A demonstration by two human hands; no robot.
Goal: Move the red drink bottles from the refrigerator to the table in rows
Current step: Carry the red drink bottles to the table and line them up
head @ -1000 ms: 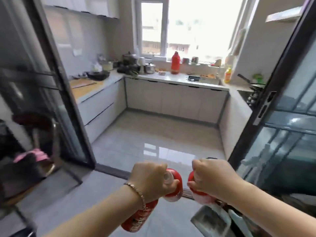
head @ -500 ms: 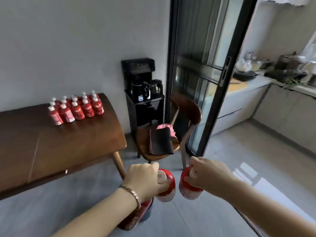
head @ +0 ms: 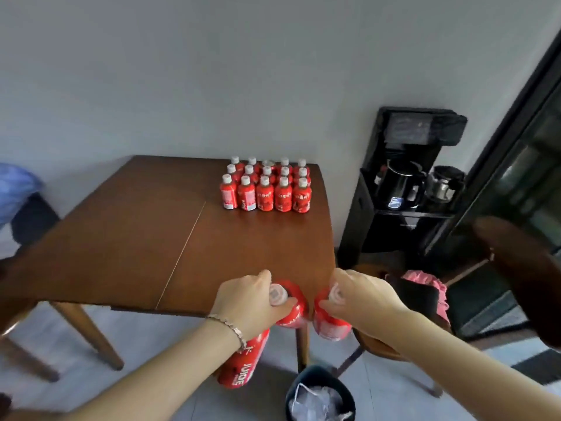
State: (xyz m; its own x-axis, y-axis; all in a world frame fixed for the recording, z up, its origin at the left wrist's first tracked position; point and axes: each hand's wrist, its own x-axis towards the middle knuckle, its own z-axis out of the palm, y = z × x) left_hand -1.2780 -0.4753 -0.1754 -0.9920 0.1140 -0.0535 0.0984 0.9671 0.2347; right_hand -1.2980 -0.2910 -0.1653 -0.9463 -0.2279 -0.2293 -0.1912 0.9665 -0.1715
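Though half hidden beneath the left hand point(head: 249, 300), two red bottles point(head: 294, 314).

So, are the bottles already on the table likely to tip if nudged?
Probably somewhat: the bottles are tall, narrow and upright. Packed close in rows, neighbours likely brace each other. The smooth table might let them slide rather than topple.
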